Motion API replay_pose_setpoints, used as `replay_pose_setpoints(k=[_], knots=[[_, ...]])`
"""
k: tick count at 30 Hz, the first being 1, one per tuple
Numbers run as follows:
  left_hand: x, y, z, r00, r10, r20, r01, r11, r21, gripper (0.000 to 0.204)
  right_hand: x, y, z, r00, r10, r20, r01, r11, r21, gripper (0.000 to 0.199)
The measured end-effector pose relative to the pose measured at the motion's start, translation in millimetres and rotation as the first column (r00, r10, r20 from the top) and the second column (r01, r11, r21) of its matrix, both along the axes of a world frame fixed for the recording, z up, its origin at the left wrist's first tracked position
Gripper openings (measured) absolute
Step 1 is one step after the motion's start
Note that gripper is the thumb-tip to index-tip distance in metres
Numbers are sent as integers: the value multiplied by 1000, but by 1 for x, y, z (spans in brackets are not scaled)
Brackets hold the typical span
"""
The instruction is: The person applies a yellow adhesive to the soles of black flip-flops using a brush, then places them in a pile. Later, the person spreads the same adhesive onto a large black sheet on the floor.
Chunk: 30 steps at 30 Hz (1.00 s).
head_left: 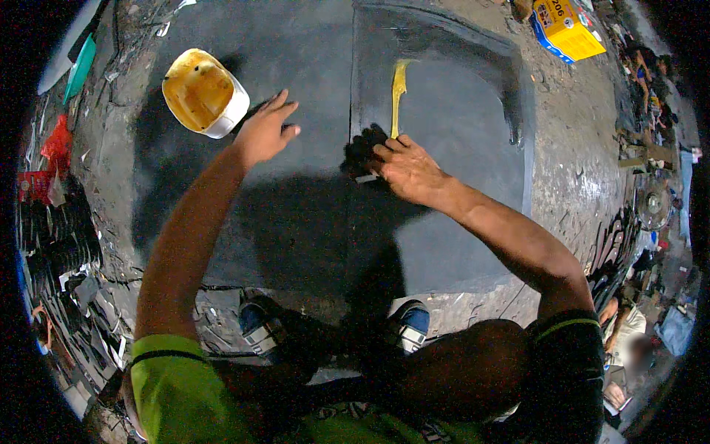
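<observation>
Two dark grey sheets (296,66) lie edge to edge on the ground in front of me. A streak of thick yellow glue (399,92) runs down the right sheet to the fingertips of my right hand (410,170). That hand is closed, with the short pale end of a small flat tool (366,177) showing below the fingers; the rest is hidden. My left hand (270,133) hovers or rests over the left sheet, fingers apart, holding nothing. Beside it sits a cut-open white plastic tub (235,109), its inside coated with yellow-brown glue.
A yellow and blue box (569,33) stands at the far right. Dark cut scraps (59,244) and a red plastic bag (57,144) lie at the left. My shoes (262,325) are at the sheets' near edge. Another person (625,329) sits at the lower right.
</observation>
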<state>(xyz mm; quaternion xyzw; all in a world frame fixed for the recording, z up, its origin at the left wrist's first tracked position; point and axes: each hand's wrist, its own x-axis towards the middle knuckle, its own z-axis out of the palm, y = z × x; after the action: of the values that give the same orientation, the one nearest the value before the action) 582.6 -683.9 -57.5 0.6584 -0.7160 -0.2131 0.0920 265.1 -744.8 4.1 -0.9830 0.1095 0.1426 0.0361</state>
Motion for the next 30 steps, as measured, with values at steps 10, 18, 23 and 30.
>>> replay_pose_setpoints(k=[10, 18, 23, 30], knots=[[-17, 61, -5, 999, -50, 9, 50, 999, -9, 72, 39, -157, -11, 961, 269, 55, -242, 923, -299, 33], [-13, 65, -19, 996, -57, 62, 58, 998, -12, 77, -39, -265, -23, 1000, 12, 27, 1, 902, -431, 44], [-20, 61, -22, 992, -44, 116, 44, 999, 7, 81, -143, -263, -15, 936, -351, -22, 316, 866, -388, 48], [-14, 57, -21, 1000, -21, -3, 21, 998, 55, 82, -299, -214, -17, 814, -576, -80, 509, 773, -379, 44]])
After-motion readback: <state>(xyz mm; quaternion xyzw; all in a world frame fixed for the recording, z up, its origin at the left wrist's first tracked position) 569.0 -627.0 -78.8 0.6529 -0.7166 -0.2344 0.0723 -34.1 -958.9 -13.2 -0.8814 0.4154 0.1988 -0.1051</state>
